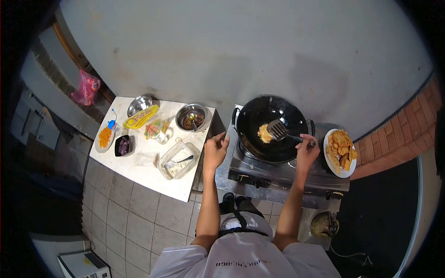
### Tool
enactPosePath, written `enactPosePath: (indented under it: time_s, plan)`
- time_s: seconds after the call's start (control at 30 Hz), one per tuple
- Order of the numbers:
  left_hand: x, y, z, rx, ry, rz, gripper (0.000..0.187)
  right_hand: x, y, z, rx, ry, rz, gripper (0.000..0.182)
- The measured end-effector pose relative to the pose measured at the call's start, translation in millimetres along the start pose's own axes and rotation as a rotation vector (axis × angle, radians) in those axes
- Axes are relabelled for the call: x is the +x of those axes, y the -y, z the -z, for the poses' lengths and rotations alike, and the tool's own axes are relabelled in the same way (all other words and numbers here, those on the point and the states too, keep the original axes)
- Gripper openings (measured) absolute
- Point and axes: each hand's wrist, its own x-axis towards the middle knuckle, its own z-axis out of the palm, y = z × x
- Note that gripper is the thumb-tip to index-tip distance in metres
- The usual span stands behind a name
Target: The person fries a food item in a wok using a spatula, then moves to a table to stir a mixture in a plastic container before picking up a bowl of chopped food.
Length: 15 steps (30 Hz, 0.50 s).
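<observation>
Inside a black wok (pixel 250 118) on a metal stove (pixel 287 175), a golden fritter (pixel 263 134) lies beneath the left edge of a slotted turner's head (pixel 278 130), well ahead of the grip. The person's right hand (pixel 306 149) clasps the turner's handle; the left hand (pixel 216 150) hovers, empty and loosely spread, near the wok's left handle (pixel 234 119).

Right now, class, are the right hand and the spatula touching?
Touching: the head view shows the right hand gripping the spatula by its handle.
</observation>
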Motion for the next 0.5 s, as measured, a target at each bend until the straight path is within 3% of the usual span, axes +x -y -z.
enactPosePath:
  time_s: [0.13,0.23,0.27,0.5]
  plan:
    - [-9,-14,-4,-0.068,-0.031,-0.083,0.029,7,-6,7,-0.076,0.152,-0.025,0.020]
    - [-22,-60,-2,-0.082,-0.042,-0.122,0.028,8,-10,7,-0.091,0.161,-0.032,0.020]
    - [-26,-79,3,-0.049,0.039,-0.023,0.030,9,-13,6,-0.051,0.173,-0.034,0.020]
    - [-30,-51,-19,-0.028,-0.126,-0.052,0.028,10,-11,5,-0.038,0.267,0.016,0.015]
